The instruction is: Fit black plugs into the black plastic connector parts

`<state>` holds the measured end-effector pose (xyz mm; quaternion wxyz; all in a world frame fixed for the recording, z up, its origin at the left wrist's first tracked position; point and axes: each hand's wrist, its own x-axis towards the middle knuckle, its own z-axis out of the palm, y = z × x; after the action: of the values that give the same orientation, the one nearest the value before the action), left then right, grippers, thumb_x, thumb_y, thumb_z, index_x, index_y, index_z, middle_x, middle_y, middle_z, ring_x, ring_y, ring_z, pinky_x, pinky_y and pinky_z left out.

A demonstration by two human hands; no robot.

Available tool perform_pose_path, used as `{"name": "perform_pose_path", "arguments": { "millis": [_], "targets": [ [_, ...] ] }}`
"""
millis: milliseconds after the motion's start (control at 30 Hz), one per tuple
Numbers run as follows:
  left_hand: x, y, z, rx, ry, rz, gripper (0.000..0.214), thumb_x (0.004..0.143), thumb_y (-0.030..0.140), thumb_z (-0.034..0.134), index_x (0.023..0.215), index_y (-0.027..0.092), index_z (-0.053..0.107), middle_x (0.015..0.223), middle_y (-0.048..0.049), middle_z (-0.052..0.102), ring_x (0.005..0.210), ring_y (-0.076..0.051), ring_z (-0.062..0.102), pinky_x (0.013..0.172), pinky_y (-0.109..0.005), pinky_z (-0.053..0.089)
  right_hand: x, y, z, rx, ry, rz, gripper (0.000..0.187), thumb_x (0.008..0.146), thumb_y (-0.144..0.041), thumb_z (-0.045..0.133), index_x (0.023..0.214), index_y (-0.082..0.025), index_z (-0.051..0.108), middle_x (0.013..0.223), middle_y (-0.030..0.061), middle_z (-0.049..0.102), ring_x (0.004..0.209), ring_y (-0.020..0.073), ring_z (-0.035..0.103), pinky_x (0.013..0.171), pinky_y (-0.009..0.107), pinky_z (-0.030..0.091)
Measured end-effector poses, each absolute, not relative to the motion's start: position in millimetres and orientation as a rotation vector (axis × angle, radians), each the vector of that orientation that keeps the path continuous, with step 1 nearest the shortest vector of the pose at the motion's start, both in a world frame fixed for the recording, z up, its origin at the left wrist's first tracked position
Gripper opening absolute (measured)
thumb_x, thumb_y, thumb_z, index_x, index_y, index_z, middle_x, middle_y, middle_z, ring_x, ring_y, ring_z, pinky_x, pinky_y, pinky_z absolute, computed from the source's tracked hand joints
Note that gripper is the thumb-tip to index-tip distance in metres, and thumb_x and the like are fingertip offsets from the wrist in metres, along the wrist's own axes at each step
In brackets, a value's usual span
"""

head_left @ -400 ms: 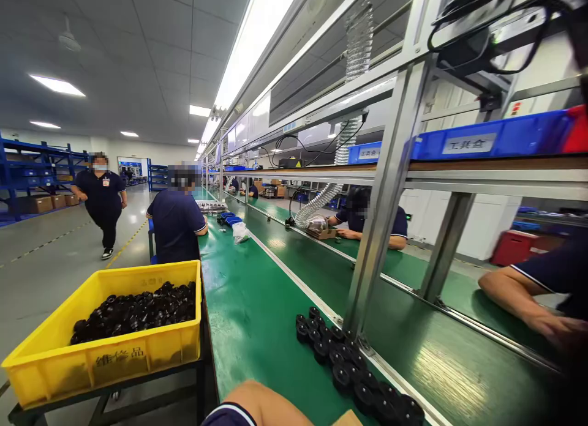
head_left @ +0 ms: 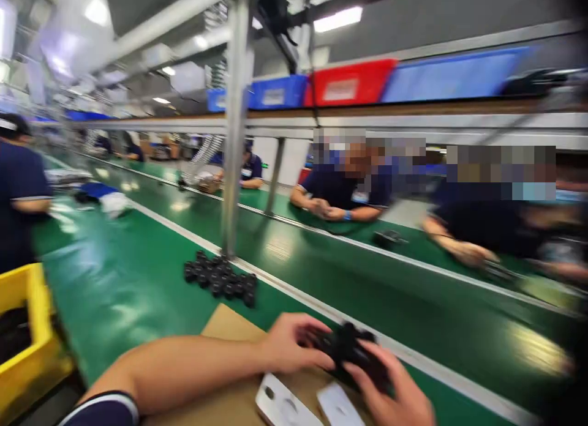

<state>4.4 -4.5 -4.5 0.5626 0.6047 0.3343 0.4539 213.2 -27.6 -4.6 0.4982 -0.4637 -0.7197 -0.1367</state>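
Note:
My left hand [head_left: 294,343] curls around some black round parts [head_left: 346,346] above the cardboard sheet. From the other side, my right hand [head_left: 397,386] grips the same black cluster, its thumb and fingers bent around it. Blur hides the exact kind and number of these parts. Below my hands lie a white plate with holes [head_left: 285,404] and a smaller white piece [head_left: 339,404]. They rest on the brown cardboard sheet [head_left: 225,328]. Farther up the bench is a group of similar black round parts [head_left: 220,276], packed close together.
A yellow bin [head_left: 39,328] stands at the left beside the green bench [head_left: 138,279]. An upright metal post [head_left: 236,138] rises at the bench rail. Blue and red bins [head_left: 349,83] sit on the shelf above. Co-workers [head_left: 342,187] sit across the line.
My view has swung to the right and down. Both my hands and the black parts they hold have come into view, while the yellow bin has shifted to the left edge.

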Motion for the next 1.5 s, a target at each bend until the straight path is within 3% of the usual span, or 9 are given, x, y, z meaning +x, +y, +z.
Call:
{"name": "perform_pose_path", "arguments": {
  "millis": [67,167,467,767,1233,1500],
  "targets": [
    [4,-5,-7,1.428,0.735,1.075,0.073,0.057,0.060,0.097,0.109,0.012,0.079,0.093,-0.0108,0.075,0.086,-0.026,0.069,0.082,-0.041,0.055,226,-43,-4,-1.012,-1.830,-0.285,0.041,0.102,-0.062,0.057,0.109,-0.024,0.071,0.095,0.0080,0.078,0.079,0.0243,0.078,0.064,0.031,0.066],
    [-1,-3,-9,1.437,0.634,1.070,0.050,0.069,0.041,0.095,0.110,0.017,0.081,0.107,-0.0099,0.070,0.100,-0.026,0.066,0.087,-0.037,0.053,226,-46,-4,-0.987,-1.840,-0.198,0.029,0.106,-0.045,0.057,0.121,-0.022,0.067,0.100,0.0090,0.078,0.083,0.0238,0.078,0.067,0.030,0.066],
    [0,-9,-7,1.439,0.546,1.052,0.043,0.073,0.020,0.086,0.116,0.020,0.082,0.111,-0.0093,0.073,0.104,-0.026,0.067,0.093,-0.038,0.054,224,-51,-7,-0.953,-1.939,-0.101,0.026,0.105,-0.030,0.059,0.129,-0.021,0.063,0.106,0.0100,0.075,0.092,0.0226,0.077,0.075,0.030,0.066],
    [-1,-7,-8,1.449,0.523,1.047,0.044,0.079,0.020,0.081,0.122,0.019,0.080,0.120,-0.0112,0.076,0.113,-0.028,0.067,0.104,-0.041,0.052,221,-50,-6,-0.920,-2.023,-0.122,0.028,0.106,-0.034,0.060,0.130,-0.021,0.062,0.109,0.0119,0.076,0.097,0.0245,0.076,0.075,0.033,0.066],
    [-2,-9,-7,1.482,0.540,1.015,0.042,0.076,0.021,0.084,0.117,0.020,0.081,0.116,-0.0104,0.075,0.110,-0.028,0.068,0.096,-0.039,0.056,218,-53,-2,-0.912,-2.042,-0.157,0.029,0.104,-0.038,0.062,0.128,-0.021,0.063,0.104,0.0105,0.078,0.088,0.0234,0.079,0.069,0.031,0.066],
    [-4,-11,-3,1.522,0.605,1.001,0.042,0.075,0.025,0.085,0.116,0.018,0.082,0.117,-0.0118,0.076,0.110,-0.030,0.069,0.093,-0.039,0.057,217,-52,-1,-0.847,-2.049,-0.194,0.034,0.103,-0.031,0.065,0.135,-0.022,0.065,0.106,0.0114,0.078,0.092,0.0247,0.078,0.075,0.034,0.067]
  ]
}}
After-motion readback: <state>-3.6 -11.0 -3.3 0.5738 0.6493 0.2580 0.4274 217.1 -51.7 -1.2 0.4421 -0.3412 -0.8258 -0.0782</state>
